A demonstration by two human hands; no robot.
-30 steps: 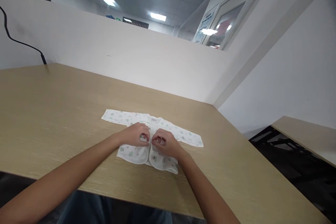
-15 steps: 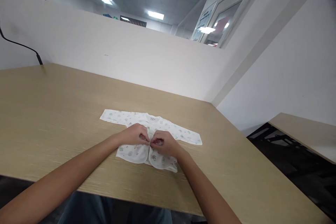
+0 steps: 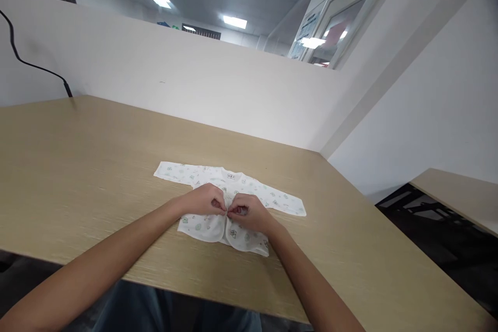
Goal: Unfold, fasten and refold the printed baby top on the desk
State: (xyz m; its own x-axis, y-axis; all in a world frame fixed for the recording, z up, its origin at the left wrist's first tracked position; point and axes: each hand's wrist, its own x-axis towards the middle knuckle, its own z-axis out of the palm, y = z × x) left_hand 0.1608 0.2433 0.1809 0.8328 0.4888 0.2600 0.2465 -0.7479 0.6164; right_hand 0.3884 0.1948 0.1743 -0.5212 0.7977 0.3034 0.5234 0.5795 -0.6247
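A small white baby shirt (image 3: 280, 198) with a green and grey print lies spread on the table, collar away from me and both sleeves stretched out sideways. Its front opening runs down the middle. My left hand (image 3: 208, 200) pinches the left front edge at mid-chest. Close against it, my right hand (image 3: 248, 211) pinches the right front edge, and the fingertips of both hands nearly meet. Whatever fastener may be between the fingers is hidden. Below the hands, the two rounded front hems hang slightly apart.
The wooden table (image 3: 116, 135) meets a low white partition (image 3: 202, 83) at the back. A black cable (image 3: 39, 67) comes down at the far left. Another tabletop (image 3: 459, 194) stands to the right, beyond a gap with a dark frame.
The whole view has shifted slightly, so everything appears a little further right. Both hands keep their pinch on the shirt front, with hardly any visible movement.
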